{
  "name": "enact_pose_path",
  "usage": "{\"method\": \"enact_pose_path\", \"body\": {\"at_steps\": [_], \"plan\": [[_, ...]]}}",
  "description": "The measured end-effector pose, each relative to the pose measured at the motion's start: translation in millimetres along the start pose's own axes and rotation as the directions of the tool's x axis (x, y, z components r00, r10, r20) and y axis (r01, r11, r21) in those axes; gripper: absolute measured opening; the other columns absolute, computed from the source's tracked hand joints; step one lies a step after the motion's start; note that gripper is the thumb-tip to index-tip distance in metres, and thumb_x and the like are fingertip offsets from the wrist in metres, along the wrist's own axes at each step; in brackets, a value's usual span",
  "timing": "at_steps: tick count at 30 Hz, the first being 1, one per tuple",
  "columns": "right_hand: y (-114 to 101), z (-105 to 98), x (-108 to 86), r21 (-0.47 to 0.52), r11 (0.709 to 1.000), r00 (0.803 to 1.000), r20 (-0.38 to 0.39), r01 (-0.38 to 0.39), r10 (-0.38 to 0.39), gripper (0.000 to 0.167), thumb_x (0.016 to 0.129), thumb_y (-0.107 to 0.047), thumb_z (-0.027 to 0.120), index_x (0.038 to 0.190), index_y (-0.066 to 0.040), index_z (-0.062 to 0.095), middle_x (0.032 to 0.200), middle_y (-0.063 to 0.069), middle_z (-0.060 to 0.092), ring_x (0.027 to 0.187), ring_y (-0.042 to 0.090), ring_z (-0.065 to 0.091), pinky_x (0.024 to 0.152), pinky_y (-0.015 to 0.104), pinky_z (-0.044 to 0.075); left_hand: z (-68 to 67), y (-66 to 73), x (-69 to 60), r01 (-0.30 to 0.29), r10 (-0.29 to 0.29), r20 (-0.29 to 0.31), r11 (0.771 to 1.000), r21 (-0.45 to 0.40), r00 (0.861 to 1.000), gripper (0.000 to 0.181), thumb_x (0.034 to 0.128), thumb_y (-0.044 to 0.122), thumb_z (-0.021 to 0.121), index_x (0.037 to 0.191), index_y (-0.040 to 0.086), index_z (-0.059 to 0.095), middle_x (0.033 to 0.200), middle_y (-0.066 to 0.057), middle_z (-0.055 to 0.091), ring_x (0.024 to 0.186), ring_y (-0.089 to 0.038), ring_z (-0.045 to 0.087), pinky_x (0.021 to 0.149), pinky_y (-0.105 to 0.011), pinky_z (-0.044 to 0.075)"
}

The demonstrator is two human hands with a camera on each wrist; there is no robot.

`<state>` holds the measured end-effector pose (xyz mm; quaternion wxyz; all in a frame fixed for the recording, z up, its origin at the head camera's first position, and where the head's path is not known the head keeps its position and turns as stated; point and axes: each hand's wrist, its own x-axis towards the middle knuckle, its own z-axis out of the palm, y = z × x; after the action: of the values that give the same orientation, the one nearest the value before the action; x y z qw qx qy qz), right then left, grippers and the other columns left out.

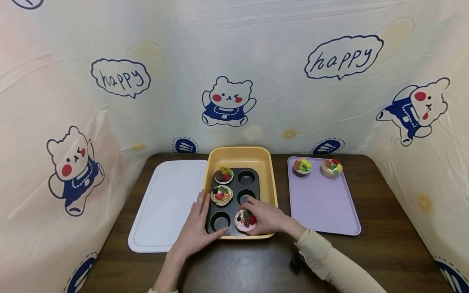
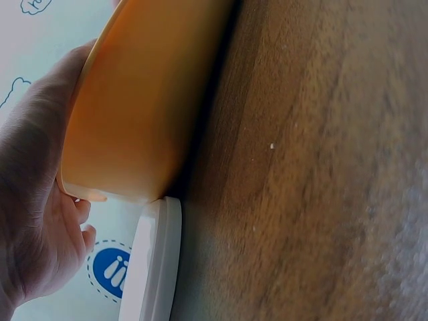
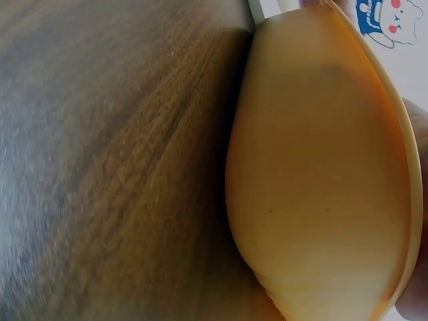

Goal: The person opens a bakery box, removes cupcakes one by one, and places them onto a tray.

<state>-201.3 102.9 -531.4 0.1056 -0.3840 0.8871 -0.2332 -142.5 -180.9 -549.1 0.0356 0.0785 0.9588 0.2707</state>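
Observation:
A dark muffin tin [image 1: 235,183] lies inside a yellow rectangular bin [image 1: 239,156]. My right hand [image 1: 266,215] grips a pink-frosted toy fruit tart [image 1: 243,219] at the tin's front right cup. Whether the tart touches the cup's bottom is hidden. Spread fingers of my left hand [image 1: 197,232] rest along the bin's left rim, its thumb reaching over the front left corner. Two other toy tarts fill the left column: a chocolate fruit tart [image 1: 222,175] at the back and a cream fruit tart [image 1: 222,195] in the middle.
Left of the bin lies a white board [image 1: 168,199]. On the right, a lilac tray [image 1: 322,203] bears a dark-cupped fruit tart [image 1: 302,166] and a tan-cupped fruit tart [image 1: 331,167] at its back edge. A printed curtain [image 1: 165,110] hangs behind the wooden table [image 1: 234,268].

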Motion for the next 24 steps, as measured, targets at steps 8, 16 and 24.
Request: {"method": "enact_pose_path", "body": {"at_steps": [8, 16, 24], "plan": [[0.4, 0.5, -1.9, 0.021, 1.0, 0.998, -0.063, 0.01, -0.008, 0.064, 0.08, -0.03, 0.095, 0.136, -0.011, 0.07, 0.126, 0.003, 0.061, 0.093, 0.008, 0.063, 0.078, 0.021, 0.057, -0.4, 0.2, 0.0, 0.008, -0.008, 0.012, 1.0, -0.006, 1.0, 0.132, 0.0841, 0.082, 0.075, 0.178, 0.014, 0.012, 0.188, -0.006, -0.006, 0.174, -0.04, 0.011, 0.139, -0.06, 0.02], [-1.6, -1.6, -1.5, 0.081, 0.996, 0.997, -0.07, -0.034, 0.039, 0.064, 0.081, -0.033, 0.095, 0.137, -0.014, 0.07, 0.13, 0.0, 0.061, 0.1, 0.008, 0.066, 0.087, 0.023, 0.059, -2.6, 0.3, 0.6, -0.004, 0.004, 0.0, 1.0, -0.003, 1.0, 0.131, 0.0847, 0.077, 0.079, 0.178, 0.013, 0.012, 0.188, -0.008, -0.005, 0.174, -0.04, 0.011, 0.14, -0.059, 0.019], [-0.9, -3.5, -2.9, 0.128, 0.991, 0.995, -0.088, -0.033, 0.044, 0.062, 0.081, -0.033, 0.094, 0.136, -0.017, 0.07, 0.13, -0.001, 0.062, 0.104, 0.009, 0.065, 0.089, 0.024, 0.057, -2.3, 0.3, 0.0, -0.01, 0.01, 0.004, 1.0, -0.009, 1.0, 0.131, 0.0853, 0.077, 0.079, 0.178, 0.012, 0.012, 0.188, -0.008, -0.005, 0.174, -0.041, 0.011, 0.14, -0.06, 0.02]]}}
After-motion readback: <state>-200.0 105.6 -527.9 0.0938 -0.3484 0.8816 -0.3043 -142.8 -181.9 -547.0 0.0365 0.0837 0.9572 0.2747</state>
